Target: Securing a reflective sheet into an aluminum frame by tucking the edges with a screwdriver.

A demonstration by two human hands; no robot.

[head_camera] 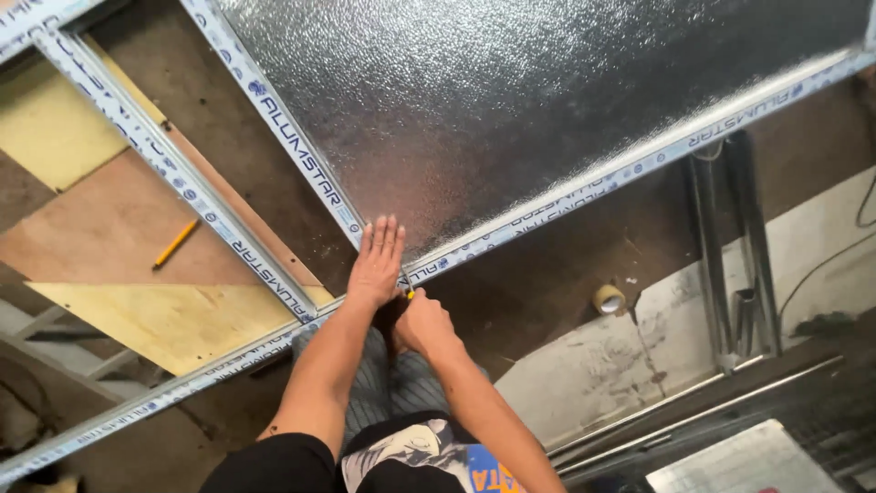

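Frame corner sits dead ahead of both hands, right where the lower rail (547, 215) meets the inner upright (292, 137). Left hand (376, 260) is flat, fingers spread and extended, pressing on that joint at the edge of the textured glass pane (511, 100). Right hand (422, 321) is curled shut around a small tool with a yellow tip (410, 293), just behind and to the right of the left, tip aimed at the rail's near edge. Hands are close, nearly touching, left slightly farther forward. Rail's long axis runs diagonally, low-left to high-right, across the view; the upright crosses it going up-left. So the right hand is nearer the rail edge, the left is on the corner itself. A second parallel upright (173, 173) lies well left, with a yellow pencil (175, 244) on the plywood (119, 228) beyond it. Tape roll (608, 298) sits off right on the floor.
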